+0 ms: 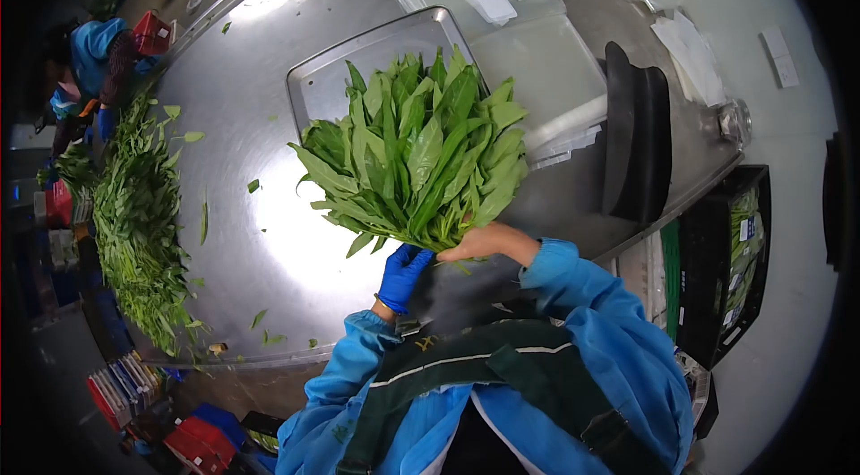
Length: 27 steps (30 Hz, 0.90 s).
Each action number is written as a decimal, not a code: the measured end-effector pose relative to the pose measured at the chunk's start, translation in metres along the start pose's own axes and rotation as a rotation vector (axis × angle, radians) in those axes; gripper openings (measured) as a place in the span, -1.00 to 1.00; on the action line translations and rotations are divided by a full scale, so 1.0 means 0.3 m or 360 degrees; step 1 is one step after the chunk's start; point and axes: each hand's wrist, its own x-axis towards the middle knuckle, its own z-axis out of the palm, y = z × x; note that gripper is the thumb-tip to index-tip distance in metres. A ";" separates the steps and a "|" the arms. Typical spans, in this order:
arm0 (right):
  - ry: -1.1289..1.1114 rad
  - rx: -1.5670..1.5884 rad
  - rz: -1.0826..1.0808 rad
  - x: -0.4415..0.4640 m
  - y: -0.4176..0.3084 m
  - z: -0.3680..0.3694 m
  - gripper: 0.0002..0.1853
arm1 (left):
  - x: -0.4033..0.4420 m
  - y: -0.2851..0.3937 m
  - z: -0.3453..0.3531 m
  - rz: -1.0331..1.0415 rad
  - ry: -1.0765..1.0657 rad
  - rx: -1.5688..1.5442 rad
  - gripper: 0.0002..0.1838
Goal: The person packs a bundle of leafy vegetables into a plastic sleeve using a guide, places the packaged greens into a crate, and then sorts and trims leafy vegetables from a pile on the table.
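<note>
Here, I have the leafy bunch (pixel 421 139) at twelve o'clock: the right hand (pixel 475 244) clasps its stems (pixel 434 231), the left hand's (pixel 403 276) closure I can't quite tell. Slackness could spill leaves onto the tray (pixel 315 92), eleven o'clock.

Metal table (pixel 228 108): shone brightly, glared white toward the surface's near edge and beside its far-left edge.
Leaf bunch (pixel 421 148): looked crisp, well lit.
Picture rim: bowed strongly, faded to black.
</note>
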 end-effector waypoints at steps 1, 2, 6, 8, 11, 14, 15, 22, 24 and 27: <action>0.0027 -0.0093 -0.0058 -0.021 0.004 -0.017 -0.46 | 0.001 0.012 0.009 0.0009 -0.0066 0.0120 -0.69; 0.0042 -0.0174 -0.0114 -0.053 0.006 -0.017 -0.45 | -0.010 0.017 0.012 0.0003 -0.0124 0.0239 -0.68; 0.0485 0.0847 -0.0167 -0.306 0.053 -0.056 -0.42 | 0.046 -0.070 0.049 0.0611 -0.0210 0.0588 -0.58; 0.0535 -0.0458 0.0036 -0.361 -0.048 -0.148 -0.50 | 0.009 -0.005 0.167 0.0487 -0.0062 0.0197 -0.55; 0.0837 -0.1638 -0.0137 -0.485 -0.028 -0.279 -0.63 | -0.011 -0.045 0.213 0.0374 -0.0343 0.0059 -0.57; 0.1006 -0.2329 -0.0049 -0.569 -0.125 -0.341 -0.52 | -0.016 -0.090 0.243 0.0303 -0.0705 -0.0115 -0.59; 0.1067 -0.2422 -0.0079 -0.607 -0.122 -0.370 -0.52 | -0.015 -0.109 0.257 0.0297 -0.0846 -0.0168 -0.60; 0.1262 -0.2425 0.0317 -0.830 -0.060 -0.357 -0.37 | 0.000 -0.311 0.341 -0.0147 -0.0740 0.0020 -0.58; 0.1298 -0.2430 0.0415 -0.869 -0.059 -0.330 -0.37 | -0.012 -0.304 0.336 -0.0183 -0.0779 0.0046 -0.58; 0.1364 -0.2401 0.0546 -0.912 -0.054 -0.302 -0.35 | -0.026 -0.284 0.339 -0.0176 -0.0799 0.0005 -0.61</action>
